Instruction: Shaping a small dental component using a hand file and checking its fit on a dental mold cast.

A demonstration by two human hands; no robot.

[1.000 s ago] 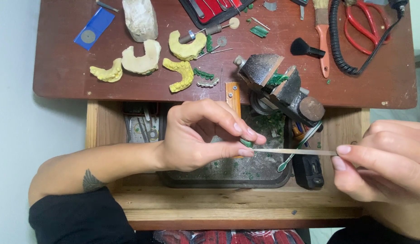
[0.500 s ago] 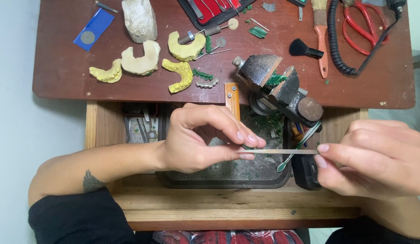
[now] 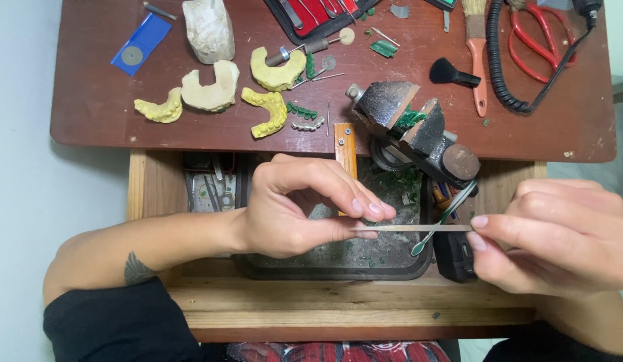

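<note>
My left hand (image 3: 305,208) pinches a small piece at its fingertips, too small to make out, over a dark tray (image 3: 385,265) in the open wooden drawer. My right hand (image 3: 559,234) grips the end of a thin flat metal file (image 3: 412,228). The file lies level between the hands, its far tip against the left fingertips. A black bench vise (image 3: 419,131) with green wax bits in its jaws sits just beyond the hands, at the desk edge.
On the brown desk (image 3: 90,107) lie yellow and white dental casts (image 3: 211,87), a green wax arch (image 3: 301,110), a brush with an orange handle (image 3: 476,57), red scissors (image 3: 533,40), a coiled black cord (image 3: 499,60), a blue packet (image 3: 140,43) and a red tool case (image 3: 318,13).
My right hand has slid left along the file's line toward my left hand. The left hand has stayed in place over the tray.
</note>
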